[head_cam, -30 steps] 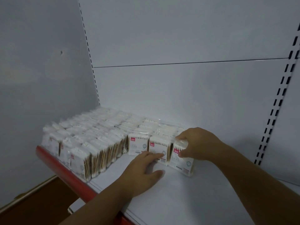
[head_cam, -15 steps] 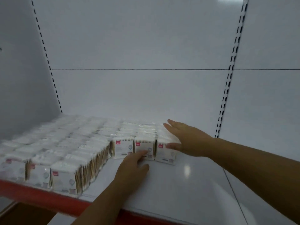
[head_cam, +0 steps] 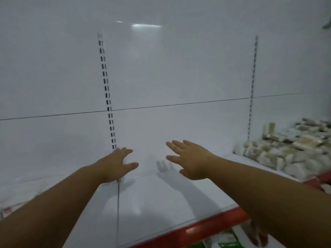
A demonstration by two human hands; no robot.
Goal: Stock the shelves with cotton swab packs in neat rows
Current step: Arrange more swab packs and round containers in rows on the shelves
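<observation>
Currently, the white shelf point(head_cam: 161, 203) spans the view. Cotton swab packs point(head_cam: 286, 151) lie heaped at its far right, blurred. Left hand point(head_cam: 112, 165) and right hand point(head_cam: 193, 161) hover above the shelf, well apart from the packs, fingers spread, gripping nothing.

We are in a shop, facing a bay of retail display shelving. The white metal shelf point(head_cam: 161, 203) has a red front edge point(head_cam: 206, 228) running along its length. Behind it rise glossy white back panels point(head_cam: 179, 68), joined at a thin horizontal seam. Two slotted uprights point(head_cam: 107, 93) divide them, each with a column of small dark slots. Bright streaks of overhead lighting reflect near the top of the panels. At the right, a heap of small wrapped packs point(head_cam: 286, 149), many alike though blurred, lies on the same level. Below the red edge we glimpse green packaging point(head_cam: 227, 243) on a lower level.
</observation>
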